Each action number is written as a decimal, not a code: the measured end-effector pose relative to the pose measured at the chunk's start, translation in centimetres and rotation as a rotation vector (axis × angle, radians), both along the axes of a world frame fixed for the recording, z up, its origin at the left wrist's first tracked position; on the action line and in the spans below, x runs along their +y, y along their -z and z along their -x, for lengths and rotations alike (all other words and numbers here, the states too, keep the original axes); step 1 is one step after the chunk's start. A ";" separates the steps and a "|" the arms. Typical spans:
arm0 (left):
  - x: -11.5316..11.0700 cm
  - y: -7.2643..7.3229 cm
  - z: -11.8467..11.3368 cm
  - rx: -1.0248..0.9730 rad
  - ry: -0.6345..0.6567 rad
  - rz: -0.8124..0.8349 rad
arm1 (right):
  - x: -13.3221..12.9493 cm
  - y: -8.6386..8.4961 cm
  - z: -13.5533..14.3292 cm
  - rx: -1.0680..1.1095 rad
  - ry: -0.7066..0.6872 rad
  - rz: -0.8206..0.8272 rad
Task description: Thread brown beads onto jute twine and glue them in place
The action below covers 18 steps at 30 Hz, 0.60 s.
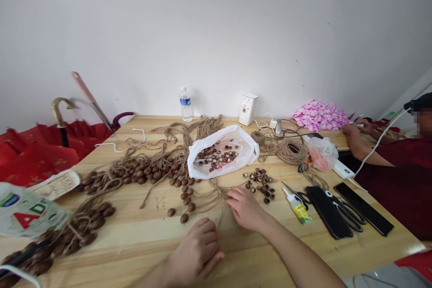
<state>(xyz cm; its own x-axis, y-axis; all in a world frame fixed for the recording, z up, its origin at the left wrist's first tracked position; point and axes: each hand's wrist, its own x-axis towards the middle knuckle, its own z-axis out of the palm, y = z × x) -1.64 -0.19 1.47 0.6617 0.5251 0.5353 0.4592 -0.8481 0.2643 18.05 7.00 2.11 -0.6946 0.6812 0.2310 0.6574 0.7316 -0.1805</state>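
My right hand (248, 210) pinches the knotted part of a bundle of brown cords (216, 192) in the middle of the wooden table (270, 247). Brown nuts (187, 195) hang on the cord ends to the left. My left hand (197, 252) is nearer the front edge, fingers curled above the wood; what it holds, if anything, is too small to make out. Behind my hands, a white plastic bag (222, 173) lies open with nut shells inside. Loose half shells (261, 182) are scattered right of the bag.
Corded nuts (135, 171) cover the left side. Scissors (344, 211), a glue bottle (299, 207), phones (329, 211) and a twine coil (292, 151) lie at the right. A water bottle (185, 105) stands behind. A person (401, 157) sits at the far right.
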 end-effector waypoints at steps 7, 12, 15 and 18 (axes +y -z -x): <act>0.2 0.8 0.5 -0.056 -0.050 0.057 | 2.4 -2.6 -4.5 0.089 0.489 -0.091; 0.3 1.6 1.0 -0.116 -0.054 0.076 | 4.3 -3.0 -8.9 0.102 0.685 -0.108; 0.0 1.5 1.2 -0.148 -0.060 0.073 | 4.5 -3.3 -10.4 0.110 0.710 -0.115; -0.2 0.9 1.3 -0.149 -0.015 0.081 | 4.3 -3.7 -11.1 0.095 0.710 -0.090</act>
